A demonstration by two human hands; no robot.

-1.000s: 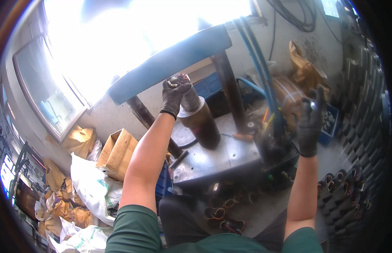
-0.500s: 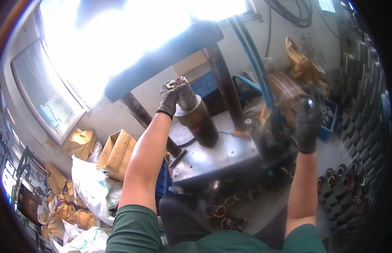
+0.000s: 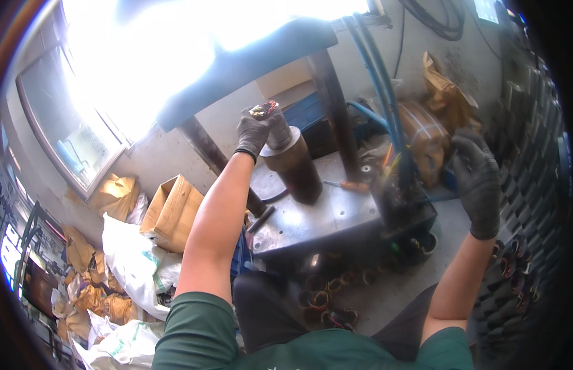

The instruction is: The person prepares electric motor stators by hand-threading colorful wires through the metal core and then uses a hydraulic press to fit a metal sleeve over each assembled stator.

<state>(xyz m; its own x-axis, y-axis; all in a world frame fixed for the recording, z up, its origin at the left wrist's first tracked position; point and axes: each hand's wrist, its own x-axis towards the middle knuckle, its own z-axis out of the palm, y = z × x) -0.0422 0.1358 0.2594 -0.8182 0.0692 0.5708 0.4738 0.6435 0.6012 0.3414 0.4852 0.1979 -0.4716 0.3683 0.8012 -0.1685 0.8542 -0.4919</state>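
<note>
Copper-wound coil (image 3: 265, 110) sits at the top of a dark metal cylinder (image 3: 295, 166), just above the middle of the frame, with the left hand (image 3: 254, 132) in a black glove closed around it from the left side.

At the bottom edge of the frame, green sleeves (image 3: 197, 336) cover both upper arms. Between the arms, lower centre, several round coil rings (image 3: 326, 302) lie on the floor beneath the steel plate (image 3: 311, 219). At lower left, white sacks (image 3: 135, 265) and crumpled brown paper (image 3: 92, 296) are piled up, with an open cardboard box (image 3: 172, 213) just above them.

The cylinder stands upright on the steel plate, and an orange-handled tool (image 3: 348, 184) lies just to its right. At right of centre, the right hand (image 3: 477, 179), also gloved in black, hangs in the air with fingers loosely curled, gripping nothing visible, near a blurred black block (image 3: 400, 206).

Farther up, blue hoses (image 3: 376, 80) run down from the top centre, beside a dark post (image 3: 332, 117). A bright window (image 3: 77, 135) fills the upper left.
</note>
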